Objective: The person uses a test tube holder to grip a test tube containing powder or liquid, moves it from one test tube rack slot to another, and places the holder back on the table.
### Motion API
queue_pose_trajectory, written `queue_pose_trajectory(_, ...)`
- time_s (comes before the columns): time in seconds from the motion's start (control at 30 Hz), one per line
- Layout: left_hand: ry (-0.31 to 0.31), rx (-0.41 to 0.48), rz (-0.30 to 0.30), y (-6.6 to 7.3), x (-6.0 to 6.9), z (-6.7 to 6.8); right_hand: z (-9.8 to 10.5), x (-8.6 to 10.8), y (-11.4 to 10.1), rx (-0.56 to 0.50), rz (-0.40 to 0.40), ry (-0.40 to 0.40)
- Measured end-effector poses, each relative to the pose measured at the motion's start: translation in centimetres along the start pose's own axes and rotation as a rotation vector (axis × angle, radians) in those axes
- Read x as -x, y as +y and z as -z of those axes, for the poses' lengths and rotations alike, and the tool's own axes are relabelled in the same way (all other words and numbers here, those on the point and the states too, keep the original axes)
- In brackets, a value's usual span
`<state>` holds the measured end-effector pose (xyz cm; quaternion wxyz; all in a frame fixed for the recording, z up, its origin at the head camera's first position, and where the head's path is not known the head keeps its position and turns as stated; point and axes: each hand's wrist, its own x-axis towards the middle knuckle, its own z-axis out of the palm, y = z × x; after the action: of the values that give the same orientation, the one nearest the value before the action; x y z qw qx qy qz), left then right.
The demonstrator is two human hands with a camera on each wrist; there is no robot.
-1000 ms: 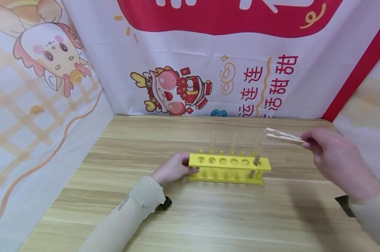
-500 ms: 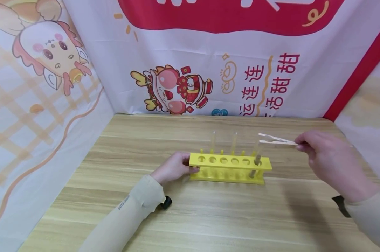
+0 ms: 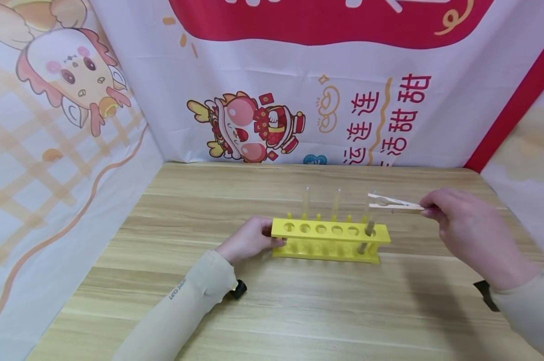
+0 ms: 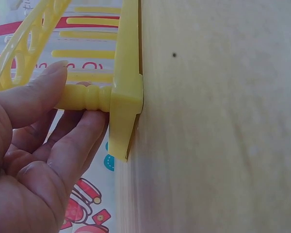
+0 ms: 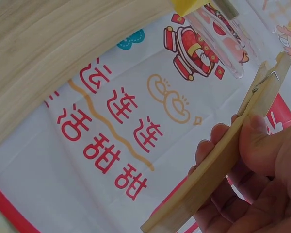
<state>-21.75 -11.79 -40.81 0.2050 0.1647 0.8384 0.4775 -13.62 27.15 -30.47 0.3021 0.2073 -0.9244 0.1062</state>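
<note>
A yellow test tube rack (image 3: 330, 229) stands upright on the table. My left hand (image 3: 252, 240) grips its left end; in the left wrist view the thumb and fingers of that hand (image 4: 43, 131) hold the yellow end post (image 4: 85, 97). A tube with grey contents (image 3: 370, 228) leans in the rightmost hole, and two clear tubes (image 3: 306, 203) (image 3: 337, 203) stand along the back. To the right, my right hand (image 3: 475, 230) pinches a wooden clamp (image 3: 400, 204), its jaws apart at the leaning tube's upper part. Whether they touch the glass I cannot tell.
The wooden table (image 3: 272, 316) reaches back to a printed cloth (image 3: 262, 65), with another cloth (image 3: 73, 160) along the left side. A black object (image 3: 239, 290) shows by the left sleeve, and a dark piece (image 3: 487, 296) by the right cuff.
My right hand has moved left and slightly down, bringing the clamp's jaws from right of the leaning tube to its upper part. My left hand has kept its grip on the rack.
</note>
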Motion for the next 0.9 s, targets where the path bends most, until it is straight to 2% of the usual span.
queue_pose_trajectory(0.17, -0.002, 0.004, -0.006, -0.1, 0.0, 0.0, -0.2, 0.1, 0.1, 0.006, -0.012, -0.023)
queue_pose_trajectory(0.4, -0.002, 0.007, -0.007, -0.1, 0.0, -0.1, -0.6, 0.4, 0.1, -0.015, 0.010, -0.025)
queue_pose_trajectory(0.6, -0.001, 0.004, -0.010, -0.1, -0.1, 0.0, -1.0, 0.6, 0.0, -0.008, -0.009, -0.045)
queue_pose_trajectory(0.9, -0.002, 0.000, 0.002, 0.0, -0.1, 0.0, -2.1, 1.2, 0.2, -0.030, 0.011, -0.009)
